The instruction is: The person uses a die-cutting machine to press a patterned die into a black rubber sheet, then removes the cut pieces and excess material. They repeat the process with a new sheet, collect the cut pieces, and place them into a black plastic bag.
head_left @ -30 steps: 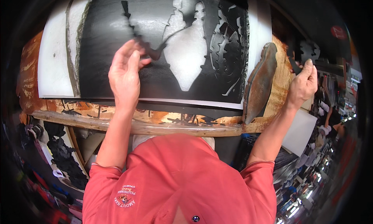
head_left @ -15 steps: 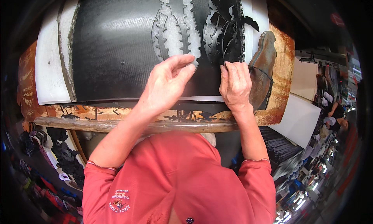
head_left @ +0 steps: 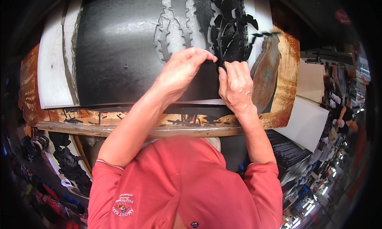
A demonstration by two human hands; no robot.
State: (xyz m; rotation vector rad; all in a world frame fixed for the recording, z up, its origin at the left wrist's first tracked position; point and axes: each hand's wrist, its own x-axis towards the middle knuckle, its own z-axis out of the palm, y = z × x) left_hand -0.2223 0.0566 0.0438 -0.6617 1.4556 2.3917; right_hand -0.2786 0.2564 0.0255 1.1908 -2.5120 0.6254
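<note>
A large black textured sheet (head_left: pixel 115 58) lies on the table, with toothed, curved openings cut through it that show white beneath. At its right part is a tangle of loose black toothed scrap (head_left: pixel 229 34). My right hand (head_left: pixel 237 86) is closed, its thumb and fingers pinching the near end of this scrap. Just to its left, my left hand (head_left: pixel 183 70) reaches in with thumb and index finger pinched at the scrap's edge; the exact grip is partly hidden. Right of both hands lies a rusty, sole-shaped plate (head_left: pixel 266 68), with a dark toothed strip by its far end.
White board (head_left: pixel 51 70) shows under the black sheet at the left. Small black offcuts litter the brown table strip (head_left: pixel 159 119) behind a wooden front rail (head_left: pixel 99 129). A white panel (head_left: pixel 306 119) and a stack of dark sheets (head_left: pixel 288 149) stand right. Another person (head_left: pixel 345 117) is far right.
My left hand has moved right, close to my right hand. My right hand has shifted slightly left, and the black scrap has moved left with it, its toothed pieces rearranged.
</note>
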